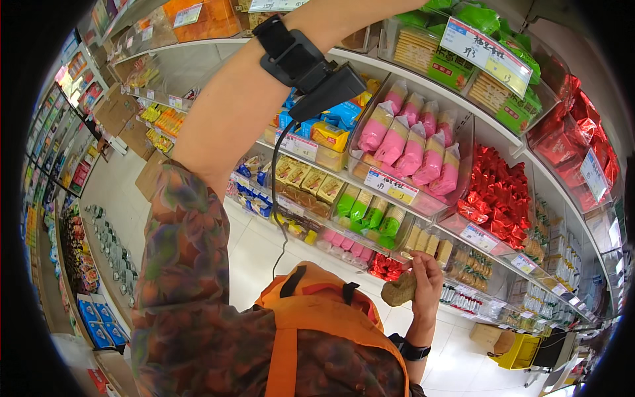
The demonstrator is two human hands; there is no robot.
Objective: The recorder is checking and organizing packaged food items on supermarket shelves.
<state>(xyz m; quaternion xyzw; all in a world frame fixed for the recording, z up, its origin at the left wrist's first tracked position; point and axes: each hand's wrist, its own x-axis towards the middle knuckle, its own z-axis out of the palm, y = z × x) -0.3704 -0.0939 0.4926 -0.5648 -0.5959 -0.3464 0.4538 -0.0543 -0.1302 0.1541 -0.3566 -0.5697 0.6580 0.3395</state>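
My right hand (427, 280) grips a crumpled brownish-green cloth (399, 290) in front of the lower shelves. My left arm reaches up across the shelving, and its hand is beyond the top edge, out of view. A black strapped device (322, 87) with a cable sits on that forearm. Before me, a clear bin of pink-wrapped snack packs (397, 139) stands on a middle shelf. Red foil-wrapped snacks (496, 193) lie to its right. Higher up, near the raised arm, is a clear bin with green snack packs (449, 69).
Price tags (391, 186) line the curved shelf edges. Below are bins of green-ended packs (369, 211) and yellow packs (310, 176). At left stand cardboard boxes (116, 111) and glass jars (111, 243). A yellow basket (517, 350) sits on the tiled floor at lower right.
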